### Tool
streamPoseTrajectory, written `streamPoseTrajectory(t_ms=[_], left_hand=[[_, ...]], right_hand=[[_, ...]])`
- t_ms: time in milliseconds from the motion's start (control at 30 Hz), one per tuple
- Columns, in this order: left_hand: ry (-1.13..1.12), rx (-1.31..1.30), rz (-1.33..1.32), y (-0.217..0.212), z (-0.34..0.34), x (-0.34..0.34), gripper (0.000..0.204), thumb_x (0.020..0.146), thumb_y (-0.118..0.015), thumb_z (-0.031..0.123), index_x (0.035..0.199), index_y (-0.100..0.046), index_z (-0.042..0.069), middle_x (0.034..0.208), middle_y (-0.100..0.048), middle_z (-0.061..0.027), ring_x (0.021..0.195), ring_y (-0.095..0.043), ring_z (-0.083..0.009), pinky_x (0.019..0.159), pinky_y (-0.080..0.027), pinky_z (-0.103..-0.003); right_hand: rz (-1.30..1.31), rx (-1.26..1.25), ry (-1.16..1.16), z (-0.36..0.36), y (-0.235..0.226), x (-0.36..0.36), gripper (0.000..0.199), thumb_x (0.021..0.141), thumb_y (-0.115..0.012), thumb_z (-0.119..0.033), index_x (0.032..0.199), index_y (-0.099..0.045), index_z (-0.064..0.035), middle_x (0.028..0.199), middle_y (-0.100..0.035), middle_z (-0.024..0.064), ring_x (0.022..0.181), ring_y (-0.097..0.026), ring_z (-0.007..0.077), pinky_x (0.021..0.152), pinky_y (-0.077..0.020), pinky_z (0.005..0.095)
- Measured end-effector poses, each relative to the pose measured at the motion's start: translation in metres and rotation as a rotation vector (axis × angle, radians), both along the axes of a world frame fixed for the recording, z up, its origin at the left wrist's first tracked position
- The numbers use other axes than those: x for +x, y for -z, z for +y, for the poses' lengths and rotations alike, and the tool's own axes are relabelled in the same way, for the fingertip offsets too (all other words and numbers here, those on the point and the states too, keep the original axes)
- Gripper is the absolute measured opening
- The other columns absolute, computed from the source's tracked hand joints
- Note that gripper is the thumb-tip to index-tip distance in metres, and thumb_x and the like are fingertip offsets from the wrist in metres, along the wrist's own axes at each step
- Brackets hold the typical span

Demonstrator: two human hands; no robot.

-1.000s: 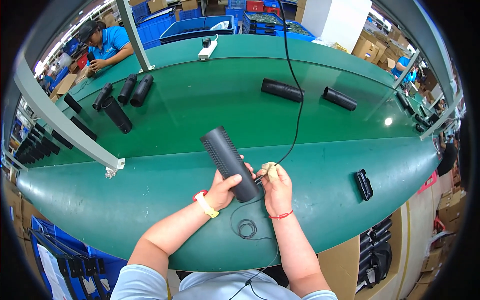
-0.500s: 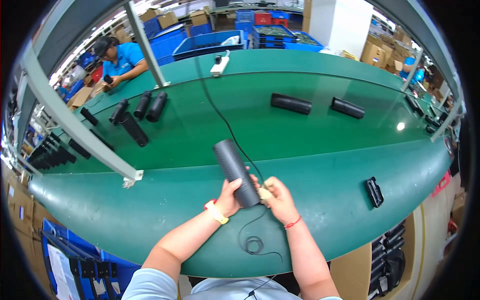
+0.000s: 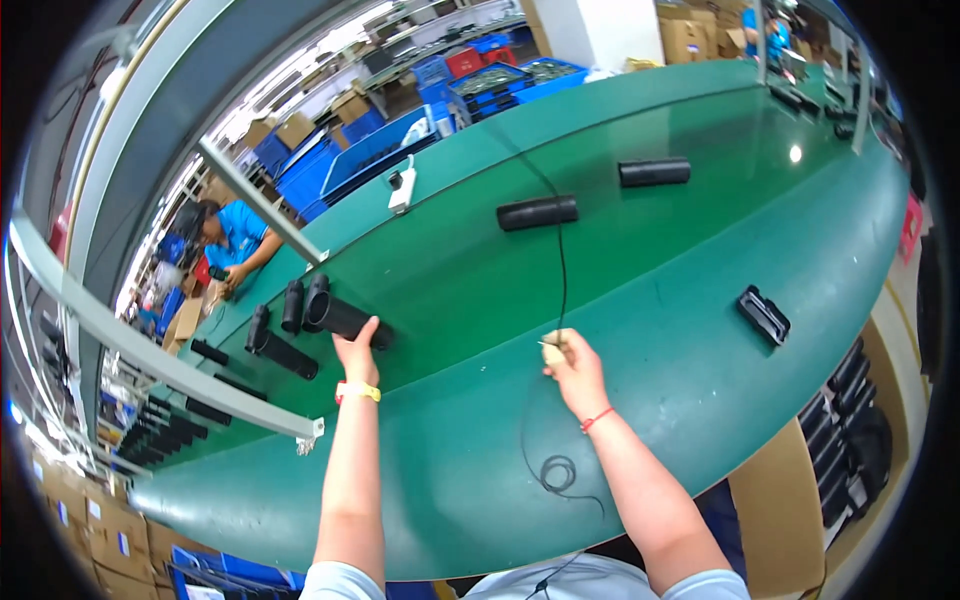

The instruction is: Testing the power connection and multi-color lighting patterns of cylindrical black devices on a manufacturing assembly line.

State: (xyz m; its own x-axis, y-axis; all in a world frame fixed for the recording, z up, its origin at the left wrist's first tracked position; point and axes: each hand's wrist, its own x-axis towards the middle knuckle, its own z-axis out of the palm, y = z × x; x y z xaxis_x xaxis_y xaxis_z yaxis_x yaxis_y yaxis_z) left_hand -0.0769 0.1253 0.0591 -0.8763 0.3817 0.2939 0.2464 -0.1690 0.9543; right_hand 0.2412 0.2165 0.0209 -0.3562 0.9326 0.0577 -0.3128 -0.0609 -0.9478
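Observation:
My left hand (image 3: pixel 357 355) grips a ribbed black tube (image 3: pixel 340 316) low over the green surface, its open end beside several similar black tubes (image 3: pixel 287 356) at the left. Near the middle of the table's close side, my right hand (image 3: pixel 578 375) is closed in a pinch around a black cable (image 3: pixel 563 275) that runs down from the far side. Something pale yellowish shows at its fingertips, and a thin light tip sticks out leftward; what these are I cannot make out. Below that hand, a thin black cord (image 3: pixel 558 473) lies loosely coiled.
Two black tubes (image 3: pixel 538 212) lie farther off. A black moulded part (image 3: pixel 764 317) rests at the right. Grey metal posts (image 3: pixel 262 205) and a slanted bar (image 3: pixel 170 350) frame the left. A white power strip (image 3: pixel 402 187) is at the back, near a seated co-worker (image 3: pixel 235 240).
My left hand has carried the tube from the middle to the group at the far left. My right hand has parted from the tube, still pinching the cable. The view has turned.

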Motion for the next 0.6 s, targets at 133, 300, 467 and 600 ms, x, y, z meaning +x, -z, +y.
streamPoseTrajectory(t_ms=[133, 300, 467, 600], left_hand=[[-0.187, -0.235, 0.146, 0.026, 0.0, -0.044, 0.047, 0.068, -0.072, 0.011, 0.104, -0.045, -0.002, 0.095, -0.055, -0.0135, 0.079, -0.054, -0.0192, 0.076, -0.043, -0.028], [-0.417, -0.167, 0.346, 0.03, 0.024, -0.024, 0.051, 0.073, -0.067, 0.012, 0.113, -0.04, -0.003, 0.106, -0.049, -0.0169, 0.095, -0.05, -0.0251, 0.087, -0.038, -0.033], [-0.3, 0.024, 1.008, -0.005, 0.089, 0.084, 0.056, 0.078, -0.058, 0.014, 0.125, -0.033, -0.002, 0.121, -0.039, -0.0199, 0.113, -0.037, -0.0321, 0.099, -0.026, -0.04], [0.327, -0.273, 1.008, -0.007, 0.171, 0.11, 0.055, 0.077, -0.058, 0.016, 0.125, -0.036, -0.001, 0.123, -0.043, -0.0181, 0.113, -0.042, -0.0315, 0.098, -0.031, -0.037]], right_hand=[[-0.025, 0.032, -0.034, -0.001, 0.004, -0.005, 0.012, 0.081, -0.05, -0.002, 0.093, -0.054, -0.0037, 0.078, -0.056, 0.003, 0.062, -0.051, 0.0096, 0.056, -0.0424, 0.0209], [-0.054, 0.117, -0.001, 0.002, 0.011, -0.008, 0.01, 0.082, -0.051, -0.002, 0.091, -0.053, -0.0033, 0.075, -0.056, 0.003, 0.06, -0.05, 0.0109, 0.056, -0.0419, 0.021], [-0.175, 0.213, 0.069, 0.007, 0.009, -0.001, 0.007, 0.082, -0.051, -0.003, 0.089, -0.052, -0.003, 0.072, -0.056, 0.003, 0.058, -0.049, 0.0119, 0.054, -0.0405, 0.022], [-0.206, 0.23, 0.086, 0.01, 0.001, 0.003, 0.006, 0.081, -0.051, -0.004, 0.086, -0.053, -0.0037, 0.07, -0.056, 0.0035, 0.057, -0.049, 0.0139, 0.054, -0.0396, 0.0254]])
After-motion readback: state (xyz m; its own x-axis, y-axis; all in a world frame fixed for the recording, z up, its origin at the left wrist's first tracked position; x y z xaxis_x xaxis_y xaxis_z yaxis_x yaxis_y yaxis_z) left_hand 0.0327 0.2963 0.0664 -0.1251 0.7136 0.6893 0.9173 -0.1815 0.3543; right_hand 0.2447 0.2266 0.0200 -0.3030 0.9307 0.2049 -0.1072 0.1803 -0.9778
